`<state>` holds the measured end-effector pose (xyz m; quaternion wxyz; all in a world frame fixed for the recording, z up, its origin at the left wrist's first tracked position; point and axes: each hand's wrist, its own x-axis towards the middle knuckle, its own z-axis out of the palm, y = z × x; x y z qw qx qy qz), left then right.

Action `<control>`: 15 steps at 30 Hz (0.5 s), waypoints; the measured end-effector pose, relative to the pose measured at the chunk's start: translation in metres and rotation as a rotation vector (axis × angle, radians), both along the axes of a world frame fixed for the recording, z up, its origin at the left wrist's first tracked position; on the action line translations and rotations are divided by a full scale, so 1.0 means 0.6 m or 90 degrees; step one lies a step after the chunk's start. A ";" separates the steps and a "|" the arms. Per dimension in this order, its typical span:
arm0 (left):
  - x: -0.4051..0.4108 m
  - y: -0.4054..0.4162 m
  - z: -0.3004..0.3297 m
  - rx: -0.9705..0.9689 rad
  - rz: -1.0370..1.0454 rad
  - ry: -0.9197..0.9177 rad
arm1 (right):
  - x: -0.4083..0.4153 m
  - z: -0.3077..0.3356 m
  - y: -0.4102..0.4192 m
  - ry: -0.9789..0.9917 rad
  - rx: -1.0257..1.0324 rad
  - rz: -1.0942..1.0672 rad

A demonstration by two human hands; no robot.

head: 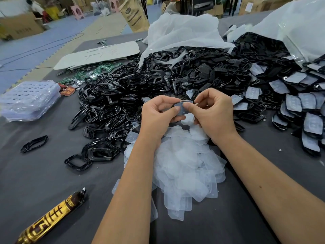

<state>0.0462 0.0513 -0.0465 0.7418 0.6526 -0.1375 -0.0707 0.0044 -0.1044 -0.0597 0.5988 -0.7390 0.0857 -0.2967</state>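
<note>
Nearest to the camera, at seven o'clock from the hands, a gold-and-brown wrapped stick [52, 217] lies on the grey table [44, 182]. Directly under the forearms, at six o'clock, there is a loose pile of translucent pads [184, 169], partly covered by both arms. Above this pile the left hand [158, 115] and the right hand [212, 113] meet, and both pinch one small black part [183, 107] between thumbs and curled fingers; it is held in the air, not touching the table, and the fingers hide most of it. At nine o'clock a big heap of black frames [109, 106] spreads out, with a single frame [34, 144] lying apart further left. At three o'clock lie many black pieces with pale pads on them [299, 110]. Further, at ten o'clock, a stack of clear trays [29, 101] stands, then green circuit boards [98, 70] and a grey cardboard sheet [98, 54]. At twelve o'clock a white bag [181, 34] lies over the black parts.
</note>
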 end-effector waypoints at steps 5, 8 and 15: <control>0.001 0.001 -0.002 -0.022 -0.001 -0.001 | 0.002 0.001 -0.007 0.024 0.078 0.030; 0.002 0.001 -0.003 -0.037 -0.006 0.008 | 0.003 0.002 -0.008 0.034 0.098 0.038; 0.004 0.003 -0.001 -0.059 -0.017 0.026 | 0.000 0.008 -0.007 0.049 0.091 0.074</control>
